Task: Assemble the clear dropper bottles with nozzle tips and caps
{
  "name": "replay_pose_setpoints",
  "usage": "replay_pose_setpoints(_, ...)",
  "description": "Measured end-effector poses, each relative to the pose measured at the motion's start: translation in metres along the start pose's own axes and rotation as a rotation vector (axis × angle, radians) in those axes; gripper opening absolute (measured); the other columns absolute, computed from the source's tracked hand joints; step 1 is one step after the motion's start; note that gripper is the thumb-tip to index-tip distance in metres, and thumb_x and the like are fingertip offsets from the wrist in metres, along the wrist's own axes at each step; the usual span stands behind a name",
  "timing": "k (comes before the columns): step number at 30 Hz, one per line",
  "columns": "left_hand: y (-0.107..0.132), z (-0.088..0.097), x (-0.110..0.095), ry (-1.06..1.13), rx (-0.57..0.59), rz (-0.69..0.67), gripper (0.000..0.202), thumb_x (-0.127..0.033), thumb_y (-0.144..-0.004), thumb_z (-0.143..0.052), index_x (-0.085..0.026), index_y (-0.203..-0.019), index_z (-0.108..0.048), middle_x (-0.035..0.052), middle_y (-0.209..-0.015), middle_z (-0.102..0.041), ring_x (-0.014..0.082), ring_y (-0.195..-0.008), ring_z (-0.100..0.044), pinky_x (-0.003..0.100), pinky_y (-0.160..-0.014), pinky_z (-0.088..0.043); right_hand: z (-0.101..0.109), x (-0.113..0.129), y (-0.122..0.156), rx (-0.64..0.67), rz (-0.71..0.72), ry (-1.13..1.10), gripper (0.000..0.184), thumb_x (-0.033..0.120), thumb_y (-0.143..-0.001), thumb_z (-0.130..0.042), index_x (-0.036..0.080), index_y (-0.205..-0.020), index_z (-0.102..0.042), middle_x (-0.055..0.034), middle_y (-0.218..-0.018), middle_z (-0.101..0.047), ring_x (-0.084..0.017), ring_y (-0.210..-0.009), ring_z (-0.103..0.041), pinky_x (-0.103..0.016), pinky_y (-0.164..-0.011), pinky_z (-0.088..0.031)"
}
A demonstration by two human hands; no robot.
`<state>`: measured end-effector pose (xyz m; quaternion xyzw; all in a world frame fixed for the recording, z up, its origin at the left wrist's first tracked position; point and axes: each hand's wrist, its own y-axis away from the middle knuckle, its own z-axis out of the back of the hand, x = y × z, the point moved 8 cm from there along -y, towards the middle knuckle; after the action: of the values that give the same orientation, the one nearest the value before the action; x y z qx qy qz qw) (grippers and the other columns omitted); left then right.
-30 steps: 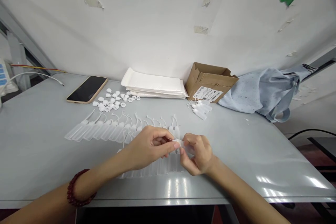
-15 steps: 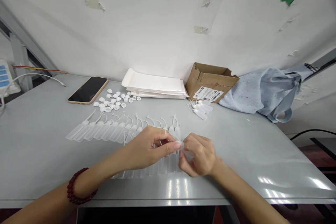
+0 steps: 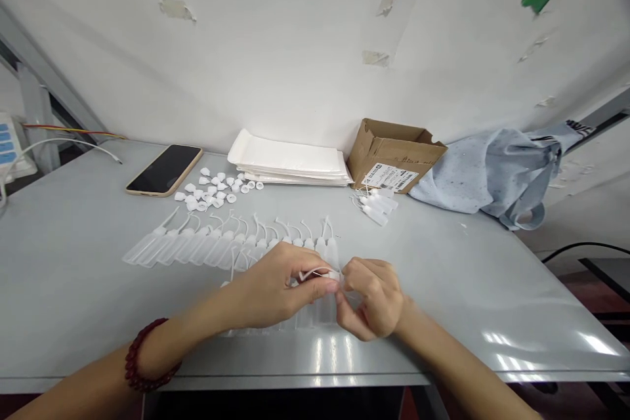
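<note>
Near the table's front, my left hand [image 3: 280,285] pinches the white cap [image 3: 333,276] of a small translucent squeeze bottle between thumb and fingers. A thin bent white strip sticks out from the cap to the left. My right hand [image 3: 371,295] is closed around the bottle's other end, touching my left fingertips; most of its body is hidden. Behind my left hand lies a slanted row of similar capped bottles [image 3: 191,246]. A second row of bottles [image 3: 322,308] lies under my hands, partly covered. Loose white caps [image 3: 209,195] are scattered behind the rows.
At the back stand a stack of white envelopes [image 3: 290,156] and an open cardboard box [image 3: 394,157]. Several more bottles [image 3: 378,203] lie before the box. A phone [image 3: 165,170] lies at the left, and light-blue cloth [image 3: 482,174] at the right.
Both hands stay together at about the same place. The thin strip on the held cap now shows clearly, pointing left, and my right fingers have shifted slightly downward.
</note>
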<state>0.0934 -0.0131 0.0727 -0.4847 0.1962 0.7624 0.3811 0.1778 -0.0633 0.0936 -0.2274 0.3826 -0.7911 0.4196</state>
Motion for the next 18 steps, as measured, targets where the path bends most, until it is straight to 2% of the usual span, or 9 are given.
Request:
replay_pose_setpoints(3, 0.001, 0.004, -0.01, -0.144, -0.075, -0.131, 0.031, -0.026, -0.092, -0.048, -0.014, -0.066, -0.059, -0.0016, -0.06, -0.051, 0.0097, -0.057, -0.043, 0.023, -0.058, -0.035, -0.003, -0.006, 0.003, 0.005, -0.103, -0.085, 0.021, 0.01, -0.072, -0.042, 0.023, -0.088, -0.037, 0.0064, -0.057, -0.04, -0.01, -0.038, -0.032, -0.024, -0.035, -0.023)
replay_pose_setpoints(7, 0.004, 0.005, -0.013, -0.196, -0.097, -0.177, 0.026, -0.023, -0.092, -0.048, -0.014, -0.073, -0.063, -0.0004, -0.063, -0.056, 0.0106, -0.059, -0.047, 0.023, -0.06, -0.038, -0.011, -0.02, 0.009, 0.074, -0.34, -0.265, 0.02, 0.012, -0.073, -0.042, 0.024, -0.088, -0.035, 0.0066, -0.061, -0.041, -0.008, -0.037, -0.03, -0.023, -0.036, -0.024)
replay_pose_setpoints(11, 0.006, 0.013, -0.01, -0.189, -0.16, -0.195, 0.016, -0.02, -0.09, -0.051, -0.015, -0.091, -0.066, 0.002, -0.075, -0.064, 0.0124, -0.067, -0.055, 0.024, -0.065, -0.043, -0.02, -0.029, 0.011, 0.171, -0.49, -0.456, 0.02, 0.014, -0.078, -0.045, 0.024, -0.092, -0.034, 0.0081, -0.06, -0.039, -0.009, -0.041, -0.032, -0.021, -0.041, -0.028)
replay_pose_setpoints(15, 0.007, 0.03, 0.0, -0.13, -0.28, -0.113, 0.016, -0.02, -0.087, -0.054, -0.017, -0.097, -0.067, 0.0021, -0.08, -0.066, 0.0128, -0.07, -0.058, 0.023, -0.065, -0.047, -0.019, -0.04, 0.008, 0.194, -0.557, -0.434, 0.015, 0.019, -0.087, -0.046, 0.021, -0.1, -0.04, 0.0056, -0.063, -0.047, -0.01, -0.049, -0.044, -0.021, -0.045, -0.037)
replay_pose_setpoints(18, 0.006, 0.036, 0.014, 0.007, -0.284, 0.042, 0.019, -0.029, -0.086, -0.056, -0.019, -0.097, -0.068, 0.0022, -0.088, -0.068, 0.0145, -0.077, -0.062, 0.024, -0.068, -0.051, -0.014, -0.043, 0.005, 0.171, -0.488, -0.285, 0.012, 0.021, -0.091, -0.046, 0.02, -0.103, -0.045, -0.0003, -0.075, -0.058, -0.012, -0.056, -0.052, -0.023, -0.05, -0.044)
